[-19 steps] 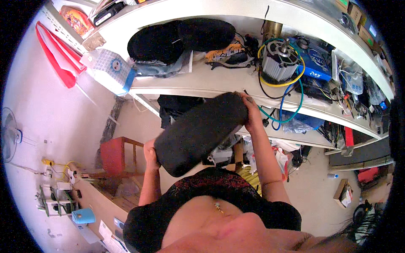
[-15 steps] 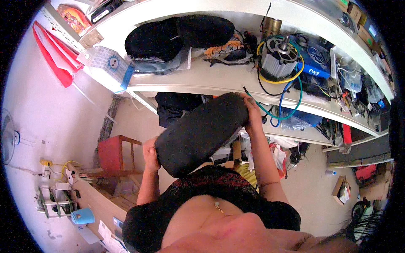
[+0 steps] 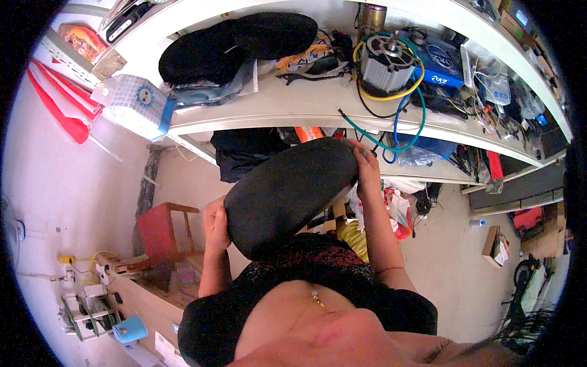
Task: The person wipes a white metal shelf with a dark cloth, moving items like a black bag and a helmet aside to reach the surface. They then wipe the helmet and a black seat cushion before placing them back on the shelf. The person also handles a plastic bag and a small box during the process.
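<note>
A long black padded cushion (image 3: 287, 192) is held between my two hands in front of my chest, tilted up toward the right. My left hand (image 3: 217, 223) is closed on its lower left end, and my right hand (image 3: 367, 165) grips the upper right end, fingers wrapped on its edge. Two more black cushions (image 3: 195, 55) lie on the white shelf (image 3: 312, 104) beyond. To their right stands a metal motor (image 3: 385, 70) with yellow, green and blue cables round and below it.
A red chair (image 3: 156, 226) and cardboard desk area (image 3: 150, 293) are at lower left. A white and blue package (image 3: 131, 104) sits at the shelf's left end. Plastic bags (image 3: 397, 214) lie under the shelves; an open box (image 3: 492, 244) is on the floor at right.
The view has shifted, with the shelves higher and further left in the picture. Both hands still hold the cushion, which has turned slightly as its right end sits a little lower.
</note>
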A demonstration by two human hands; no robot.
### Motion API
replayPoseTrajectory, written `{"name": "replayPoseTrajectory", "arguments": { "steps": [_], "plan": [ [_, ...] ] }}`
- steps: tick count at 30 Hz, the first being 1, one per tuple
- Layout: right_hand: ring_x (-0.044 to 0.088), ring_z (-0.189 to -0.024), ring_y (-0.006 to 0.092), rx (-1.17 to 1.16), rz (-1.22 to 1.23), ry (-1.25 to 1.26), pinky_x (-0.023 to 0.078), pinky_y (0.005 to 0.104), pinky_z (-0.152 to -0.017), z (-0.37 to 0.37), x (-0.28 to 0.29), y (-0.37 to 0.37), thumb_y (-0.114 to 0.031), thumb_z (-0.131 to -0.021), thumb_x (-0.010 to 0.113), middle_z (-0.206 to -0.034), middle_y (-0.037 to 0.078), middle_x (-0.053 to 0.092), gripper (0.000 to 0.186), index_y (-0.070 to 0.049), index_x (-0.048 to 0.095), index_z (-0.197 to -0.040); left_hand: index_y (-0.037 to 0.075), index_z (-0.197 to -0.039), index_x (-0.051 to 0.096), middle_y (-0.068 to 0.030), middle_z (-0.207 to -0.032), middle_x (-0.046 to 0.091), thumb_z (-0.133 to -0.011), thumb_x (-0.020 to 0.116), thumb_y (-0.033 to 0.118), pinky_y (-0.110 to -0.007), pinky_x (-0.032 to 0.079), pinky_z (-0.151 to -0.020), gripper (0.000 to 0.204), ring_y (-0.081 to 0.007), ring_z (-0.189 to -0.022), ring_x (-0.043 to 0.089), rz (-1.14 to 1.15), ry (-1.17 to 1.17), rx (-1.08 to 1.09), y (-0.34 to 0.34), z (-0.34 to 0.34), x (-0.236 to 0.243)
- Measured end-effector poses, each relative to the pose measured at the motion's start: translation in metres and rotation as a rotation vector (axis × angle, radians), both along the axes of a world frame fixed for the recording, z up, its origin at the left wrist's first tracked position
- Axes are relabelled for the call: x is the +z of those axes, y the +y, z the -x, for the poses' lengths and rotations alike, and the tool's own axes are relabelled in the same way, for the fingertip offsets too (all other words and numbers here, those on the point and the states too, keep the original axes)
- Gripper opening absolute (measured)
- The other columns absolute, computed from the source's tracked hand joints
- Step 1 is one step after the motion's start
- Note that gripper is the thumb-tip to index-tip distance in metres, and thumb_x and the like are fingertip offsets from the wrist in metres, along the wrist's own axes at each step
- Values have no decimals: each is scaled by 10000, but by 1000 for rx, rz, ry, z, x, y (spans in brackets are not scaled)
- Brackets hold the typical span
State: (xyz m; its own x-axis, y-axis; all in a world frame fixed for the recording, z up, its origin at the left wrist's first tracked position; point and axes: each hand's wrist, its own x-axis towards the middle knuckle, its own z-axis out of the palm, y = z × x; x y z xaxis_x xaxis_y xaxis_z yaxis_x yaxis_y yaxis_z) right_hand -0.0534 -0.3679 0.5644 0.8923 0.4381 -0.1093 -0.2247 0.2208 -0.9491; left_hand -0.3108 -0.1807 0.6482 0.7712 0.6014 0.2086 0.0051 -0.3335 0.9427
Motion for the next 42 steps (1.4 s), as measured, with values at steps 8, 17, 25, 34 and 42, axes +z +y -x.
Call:
{"name": "replayPoseTrajectory", "arguments": {
  "steps": [8, 17, 25, 34, 42],
  "plan": [
    [524, -1037, 245, -121, 201, -428, 388, 302, -901, 39, 30, -7, -65, -845, 466, -1094, 108, 577, 248, -36, 559, -1073, -31, -659, 480, -63, -577, 466, -805, 469, 304, -314, 333, -503, 366, -145, -548, 429, -99, 34, -127, -1, -18, -21],
    [512, -1050, 241, -141, 188, -675, 368, 304, -907, 40, -6, -20, -129, -891, 432, -1102, 133, 567, 230, -30, 570, -1045, -31, -696, 521, -77, -590, 473, -817, 494, 385, -290, 342, -511, 435, -152, -557, 449, -182, -117, -152, -8, -26, -49],
    [497, -1074, 196, -257, 120, -378, 359, 275, -920, 25, -16, -16, -155, -907, 426, -1122, 108, 557, 246, -18, 553, -1066, -34, -713, 516, -84, -600, 479, -798, 488, 254, -300, 372, -541, 302, -157, -571, 460, -82, -55, -122, -12, -47, -31],
    [524, -1051, 270, -202, 231, -890, 388, 346, -896, 72, 44, 0, -19, -830, 472, -1097, 114, 583, 183, -34, 577, -979, -20, -678, 503, -156, -557, 439, -772, 544, 207, -324, 348, -498, 250, -256, -507, 457, -360, 103, -136, -9, -58, -31],
    [529, -1030, 230, 135, 305, -1401, 408, 393, -867, 102, 48, 14, -39, -644, 553, -1127, 42, 566, 337, -100, 608, -971, -12, -666, 515, -191, -588, 491, -821, 514, 189, -357, 357, -479, 254, -333, -535, 508, -361, 114, -162, -24, -68, -51]
  ]
}}
